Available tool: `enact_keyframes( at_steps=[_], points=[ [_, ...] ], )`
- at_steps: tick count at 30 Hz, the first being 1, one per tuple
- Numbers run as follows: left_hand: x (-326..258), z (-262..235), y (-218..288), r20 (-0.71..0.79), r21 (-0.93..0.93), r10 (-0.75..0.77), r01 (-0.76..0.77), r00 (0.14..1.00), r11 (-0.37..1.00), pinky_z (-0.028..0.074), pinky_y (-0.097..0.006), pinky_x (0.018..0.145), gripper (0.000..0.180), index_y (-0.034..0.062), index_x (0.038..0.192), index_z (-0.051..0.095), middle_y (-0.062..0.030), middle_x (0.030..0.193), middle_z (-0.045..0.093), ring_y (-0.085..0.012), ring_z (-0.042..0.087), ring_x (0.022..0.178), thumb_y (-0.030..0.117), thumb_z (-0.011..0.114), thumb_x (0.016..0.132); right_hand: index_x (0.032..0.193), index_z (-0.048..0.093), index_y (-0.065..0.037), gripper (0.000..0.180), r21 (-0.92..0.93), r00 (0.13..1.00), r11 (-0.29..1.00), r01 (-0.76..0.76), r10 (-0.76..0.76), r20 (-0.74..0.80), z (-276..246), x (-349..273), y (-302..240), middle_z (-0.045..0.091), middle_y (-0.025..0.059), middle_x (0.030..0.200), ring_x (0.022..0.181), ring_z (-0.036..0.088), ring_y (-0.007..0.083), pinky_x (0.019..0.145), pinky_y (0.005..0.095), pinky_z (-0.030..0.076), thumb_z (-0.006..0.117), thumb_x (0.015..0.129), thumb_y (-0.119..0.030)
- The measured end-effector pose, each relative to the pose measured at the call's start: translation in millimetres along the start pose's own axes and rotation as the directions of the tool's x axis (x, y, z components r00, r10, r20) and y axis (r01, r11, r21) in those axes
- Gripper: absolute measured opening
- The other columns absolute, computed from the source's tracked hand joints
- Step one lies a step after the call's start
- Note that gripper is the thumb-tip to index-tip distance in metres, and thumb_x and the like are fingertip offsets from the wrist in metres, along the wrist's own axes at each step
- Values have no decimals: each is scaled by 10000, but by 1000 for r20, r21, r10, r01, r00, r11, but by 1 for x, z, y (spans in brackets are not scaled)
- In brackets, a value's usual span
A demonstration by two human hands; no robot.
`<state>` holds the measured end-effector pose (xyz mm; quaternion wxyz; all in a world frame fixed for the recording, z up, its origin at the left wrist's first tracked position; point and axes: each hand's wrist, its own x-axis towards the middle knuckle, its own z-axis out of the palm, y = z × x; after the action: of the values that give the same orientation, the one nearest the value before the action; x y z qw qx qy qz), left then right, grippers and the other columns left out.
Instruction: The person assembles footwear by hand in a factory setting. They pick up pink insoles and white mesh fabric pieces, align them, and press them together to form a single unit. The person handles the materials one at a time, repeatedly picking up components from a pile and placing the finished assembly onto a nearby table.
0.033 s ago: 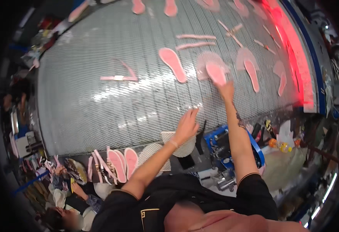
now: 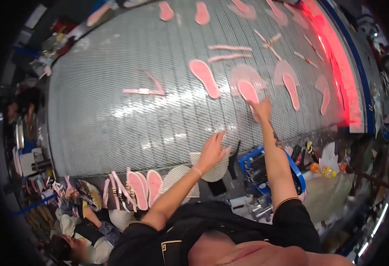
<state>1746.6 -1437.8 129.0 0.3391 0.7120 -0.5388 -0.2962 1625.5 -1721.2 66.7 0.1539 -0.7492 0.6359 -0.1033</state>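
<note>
Right hand (image 2: 260,107) flat, open on pink insole (image 2: 248,91), left hand (image 2: 212,152) spread, empty, over mesh belt (image 2: 114,128), pink strips (image 2: 230,48) beyond.

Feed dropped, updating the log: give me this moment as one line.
right hand: pressing pink insole on mesh conveyor | left hand: open, at belt's near edge over white mesh piece

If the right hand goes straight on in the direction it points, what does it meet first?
Most likely the pink insole on the mesh belt: the right hand points up the belt, fingertips already at the insole's near end.
</note>
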Motion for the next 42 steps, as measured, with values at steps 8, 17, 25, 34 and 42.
enact_keyframes(
  at_steps=[8,17,25,34,42],
  points=[
    [-150,-55,-44,-283,-161,-146,103,948,981,455,-388,883,649,22,1375,358,-170,1155,517,-294,558,991,87,618,784,1346,436,-25,620,359,838,886,295,-420,347,-214,-60,-12,548,189,1262,1156,547,292,954,386,450,694,827,-246],
    [-239,-16,-12,-232,-349,-67,-18,971,937,491,-355,822,630,43,1383,353,-152,1157,523,-235,599,912,54,587,798,983,650,-15,170,291,853,956,-41,185,-488,-345,-325,309,671,57,865,767,629,167,696,321,511,620,871,-140],
    [-302,8,-24,-269,-335,-142,46,952,941,486,-285,749,579,23,1382,363,-121,1128,561,-168,575,815,22,553,836,1040,630,-12,439,-97,982,988,-116,100,-160,-85,-466,373,644,232,982,899,607,394,780,442,486,704,753,-335],
    [-354,53,41,-175,-326,-330,261,928,909,500,-302,737,594,45,1400,347,-141,1157,564,-179,615,834,32,553,843,1197,583,-86,387,-236,945,953,-191,113,-308,-68,-526,320,506,116,1294,1177,466,310,971,462,362,619,870,-290],
    [-355,99,75,124,-211,-203,226,971,951,510,-305,781,522,41,1345,424,-129,1137,589,-184,616,837,19,554,840,857,673,-53,160,112,882,977,-180,210,-421,-141,-517,345,620,77,865,885,560,289,827,419,413,680,815,-207]
  ],
)
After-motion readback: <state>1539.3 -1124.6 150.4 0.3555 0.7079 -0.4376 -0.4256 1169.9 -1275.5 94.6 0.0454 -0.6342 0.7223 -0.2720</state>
